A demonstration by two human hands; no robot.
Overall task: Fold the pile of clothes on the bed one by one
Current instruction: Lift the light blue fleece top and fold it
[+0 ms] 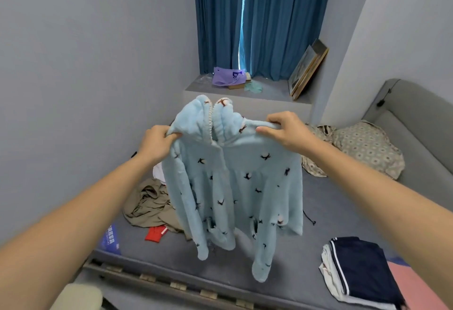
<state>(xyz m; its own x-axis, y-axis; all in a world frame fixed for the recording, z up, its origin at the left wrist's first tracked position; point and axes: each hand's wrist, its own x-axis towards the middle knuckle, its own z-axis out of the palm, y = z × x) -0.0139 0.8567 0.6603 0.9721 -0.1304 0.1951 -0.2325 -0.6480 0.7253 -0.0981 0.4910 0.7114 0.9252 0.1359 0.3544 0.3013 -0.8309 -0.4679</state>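
With the left hand [157, 141] and right hand [284, 130] each pinching a shoulder, the pale blue fleece hooded top [232, 182] hung above the bed [282, 255], apparently front side facing, ready to be laid flat for folding.

At the centre of the frame we see a pale blue jacket [232, 182] of thick, fluffy fleece, matt and soft-napped. Lower right, the folded navy garment [362, 270] looks like smooth, thin cloth, while the bed [318, 201] wears a flat, matt grey fabric. At the upper middle hang heavy, slightly lustrous teal curtains [269, 20], with a glossy purple plastic bag [226, 76] beneath them.
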